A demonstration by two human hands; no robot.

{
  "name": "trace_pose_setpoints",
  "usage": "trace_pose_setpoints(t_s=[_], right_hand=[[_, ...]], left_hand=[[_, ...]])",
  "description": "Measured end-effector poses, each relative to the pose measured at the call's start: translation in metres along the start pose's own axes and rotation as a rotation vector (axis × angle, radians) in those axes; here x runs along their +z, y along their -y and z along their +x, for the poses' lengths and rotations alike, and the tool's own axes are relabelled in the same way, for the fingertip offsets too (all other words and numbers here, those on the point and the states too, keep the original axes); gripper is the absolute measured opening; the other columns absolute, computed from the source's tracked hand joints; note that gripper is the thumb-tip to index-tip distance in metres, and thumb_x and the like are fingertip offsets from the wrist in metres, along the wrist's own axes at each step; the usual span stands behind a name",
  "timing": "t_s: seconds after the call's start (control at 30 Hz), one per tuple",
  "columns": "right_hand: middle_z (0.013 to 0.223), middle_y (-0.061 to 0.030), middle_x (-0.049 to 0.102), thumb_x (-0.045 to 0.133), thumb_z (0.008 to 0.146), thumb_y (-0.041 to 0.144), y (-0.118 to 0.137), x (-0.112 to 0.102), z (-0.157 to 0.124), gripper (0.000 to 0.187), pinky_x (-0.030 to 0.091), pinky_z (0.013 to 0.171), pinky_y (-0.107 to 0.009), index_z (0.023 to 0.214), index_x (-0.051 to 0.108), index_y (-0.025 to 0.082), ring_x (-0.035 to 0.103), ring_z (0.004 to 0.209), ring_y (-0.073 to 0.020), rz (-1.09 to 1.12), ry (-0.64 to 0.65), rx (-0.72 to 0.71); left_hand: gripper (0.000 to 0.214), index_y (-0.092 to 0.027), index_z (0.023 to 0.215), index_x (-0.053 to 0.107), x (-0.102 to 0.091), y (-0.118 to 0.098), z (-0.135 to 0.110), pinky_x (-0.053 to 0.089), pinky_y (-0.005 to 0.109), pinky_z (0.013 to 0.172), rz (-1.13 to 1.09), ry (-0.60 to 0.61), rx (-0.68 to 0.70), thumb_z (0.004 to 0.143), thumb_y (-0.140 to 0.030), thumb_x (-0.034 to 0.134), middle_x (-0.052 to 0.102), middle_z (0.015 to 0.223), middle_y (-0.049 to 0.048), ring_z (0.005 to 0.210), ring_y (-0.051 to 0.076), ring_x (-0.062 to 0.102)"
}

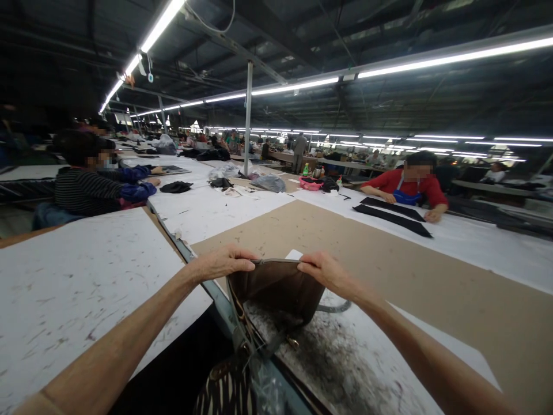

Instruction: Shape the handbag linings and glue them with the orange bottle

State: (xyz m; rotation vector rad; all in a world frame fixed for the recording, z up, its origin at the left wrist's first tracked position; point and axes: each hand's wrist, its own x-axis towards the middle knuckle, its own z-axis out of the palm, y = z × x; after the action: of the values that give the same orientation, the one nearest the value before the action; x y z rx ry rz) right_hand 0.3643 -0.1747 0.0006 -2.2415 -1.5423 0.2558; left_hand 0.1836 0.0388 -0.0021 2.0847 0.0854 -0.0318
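A dark brown piece that looks like a bag's lining or panel (pixel 276 288) is stretched upright between my two hands, over the table edge. My left hand (pixel 227 262) pinches its top edge at the left corner, thumb and fingers together. At the right corner, my right hand (pixel 324 271) grips the same edge. Below it hang dark straps with a small gold-coloured metal clip (pixel 292 342). Zebra-striped material (pixel 224 389) and clear plastic (pixel 272 380) show beneath, near my lap. Where these parts join is too dark to make out.
Brown board (pixel 345 242) covers much of the white table (pixel 86 288), which has scattered marks. A smudged patch (pixel 341 351) lies near me. One co-worker (pixel 410 178) handles black strips (pixel 391 220) at right; another (pixel 90 178) sits at left. A metal post (pixel 248 121) rises ahead.
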Motion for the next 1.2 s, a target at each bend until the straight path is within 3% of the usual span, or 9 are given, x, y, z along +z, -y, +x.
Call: trace_pose_setpoints(t_s=[0.3, 0.57, 0.77, 0.93, 1.2], right_hand=[[0.07, -0.0038, 0.06, 0.04, 0.089, 0.04, 0.026, 0.021, 0.014, 0.03, 0.029, 0.059, -0.025, 0.079, 0.059, 0.019, 0.053, 0.068, -0.0156, -0.412, -0.132, -0.136], [0.075, -0.0019, 0.063, 0.037, 0.09, 0.039, 0.045, 0.036, 0.029, 0.028, 0.027, 0.054, -0.025, 0.082, 0.055, 0.021, 0.057, 0.065, -0.0149, -0.469, -0.184, -0.248], [0.072, -0.0019, 0.063, 0.037, 0.09, 0.037, 0.057, 0.042, 0.04, 0.024, 0.023, 0.051, -0.026, 0.084, 0.055, 0.022, 0.057, 0.062, -0.0151, -0.521, -0.195, -0.292], [0.067, -0.0024, 0.063, 0.038, 0.09, 0.035, 0.059, 0.038, 0.042, 0.025, 0.025, 0.053, -0.025, 0.081, 0.057, 0.021, 0.058, 0.063, -0.015, -0.485, -0.174, -0.258], [0.069, -0.0035, 0.063, 0.037, 0.09, 0.034, 0.06, 0.041, 0.045, 0.025, 0.027, 0.053, -0.025, 0.082, 0.058, 0.021, 0.058, 0.063, -0.0169, -0.51, -0.2, -0.204]], left_hand=[[0.034, -0.017, 0.1, 0.063, 0.002, -0.006, -0.003, 0.039, 0.022, 0.077, 0.013, -0.016, 0.052, 0.078, -0.04, 0.054, 0.063, 0.096, -0.0003, 0.088, 0.018, 0.053], [0.033, -0.014, 0.098, 0.064, 0.004, -0.009, -0.006, 0.038, 0.02, 0.07, 0.043, -0.03, 0.084, 0.077, -0.037, 0.052, 0.062, 0.089, -0.0001, 0.081, 0.017, 0.052], [0.031, -0.015, 0.087, 0.066, 0.006, -0.007, -0.012, 0.032, 0.02, 0.056, 0.158, -0.15, 0.019, 0.075, -0.04, 0.054, 0.058, 0.07, -0.0021, 0.064, 0.014, 0.047], [0.021, -0.017, 0.076, 0.065, 0.008, -0.014, -0.012, 0.028, 0.02, 0.052, 0.403, -0.228, -0.029, 0.066, -0.035, 0.062, 0.053, 0.06, -0.0028, 0.063, 0.013, 0.047], [0.031, -0.019, 0.074, 0.064, 0.015, -0.032, 0.001, 0.028, 0.025, 0.054, 0.823, -0.373, -0.131, 0.068, -0.049, 0.06, 0.058, 0.066, 0.0038, 0.068, 0.019, 0.052]])
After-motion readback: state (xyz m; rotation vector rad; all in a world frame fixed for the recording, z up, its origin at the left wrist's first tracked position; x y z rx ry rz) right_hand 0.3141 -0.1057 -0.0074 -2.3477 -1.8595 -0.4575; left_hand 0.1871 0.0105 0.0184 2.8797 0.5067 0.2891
